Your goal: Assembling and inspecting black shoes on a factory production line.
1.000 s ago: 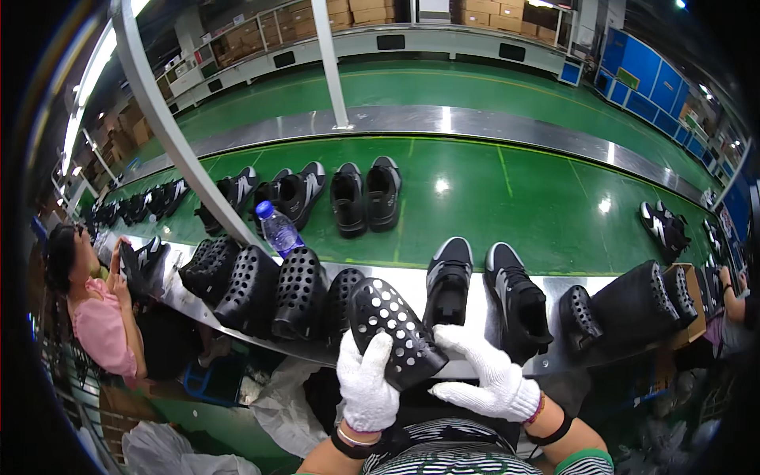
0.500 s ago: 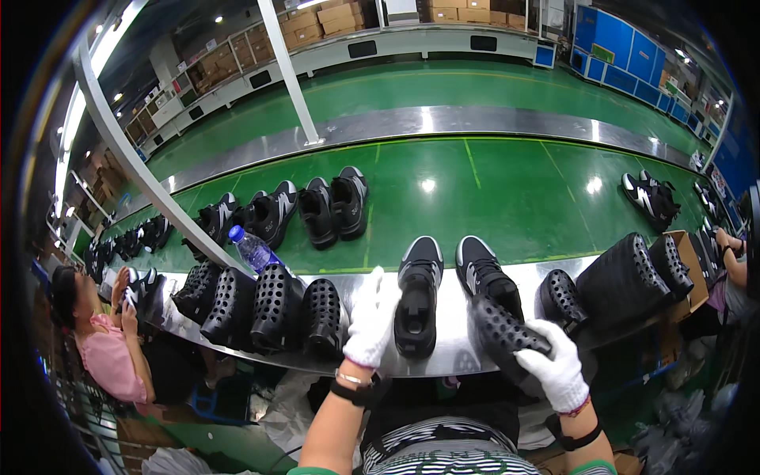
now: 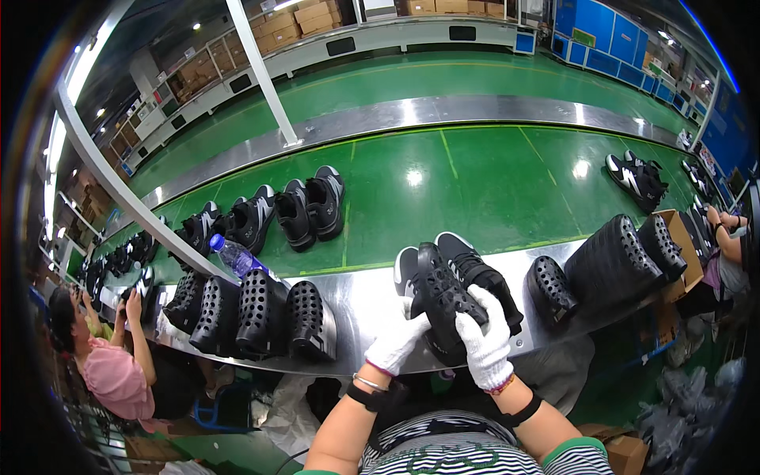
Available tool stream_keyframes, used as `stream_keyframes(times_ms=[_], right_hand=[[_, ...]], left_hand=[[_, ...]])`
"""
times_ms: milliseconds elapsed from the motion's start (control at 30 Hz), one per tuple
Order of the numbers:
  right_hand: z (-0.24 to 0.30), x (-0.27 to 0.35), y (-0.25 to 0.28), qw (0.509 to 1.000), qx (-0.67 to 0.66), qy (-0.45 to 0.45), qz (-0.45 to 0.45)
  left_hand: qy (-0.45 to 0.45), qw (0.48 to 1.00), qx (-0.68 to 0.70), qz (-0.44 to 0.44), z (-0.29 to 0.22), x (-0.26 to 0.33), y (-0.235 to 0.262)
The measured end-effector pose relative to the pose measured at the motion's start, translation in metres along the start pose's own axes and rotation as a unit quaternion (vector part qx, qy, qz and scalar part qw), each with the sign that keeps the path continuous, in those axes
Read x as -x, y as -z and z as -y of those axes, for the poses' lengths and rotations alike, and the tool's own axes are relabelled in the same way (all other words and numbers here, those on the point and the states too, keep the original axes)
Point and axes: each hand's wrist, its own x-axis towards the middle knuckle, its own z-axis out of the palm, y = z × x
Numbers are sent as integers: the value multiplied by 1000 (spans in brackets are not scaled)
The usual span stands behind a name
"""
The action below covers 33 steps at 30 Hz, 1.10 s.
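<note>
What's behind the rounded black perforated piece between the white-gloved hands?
A grey-toed black shoe: its toe shows left of the perforated piece. The shoe's opening is covered; whether the piece sits inside is unclear.

Worn on the head, the fisheye camera looks down and forward from above the left hand (image 3: 396, 342) and right hand (image 3: 487, 342), both near, taking in the metal surface (image 3: 362, 317) beneath and, beyond the green strip (image 3: 475, 190), distant cartons (image 3: 315, 19) along the top.

A shoe factory, with black sneakers (image 3: 294, 218) in rows, stacked cartons (image 3: 315, 17) and large blue cabinets (image 3: 625, 43) beyond.
</note>
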Motion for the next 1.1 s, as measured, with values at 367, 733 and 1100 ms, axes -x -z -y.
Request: stream_keyframes(times_ms=[367, 733, 1100], right_hand=[[-17, -9, 4, 1000, 4, 2, 11], [79, -14, 67, 992, 124, 13, 29], [65, -17, 34, 874, 433, 129, 178]], left_hand=[[177, 897, 349, 208, -36, 1, 45], [-263, 806, -525, -78, -33, 21, -26], [-291, 852, -435, -3, -40, 5, -11]])
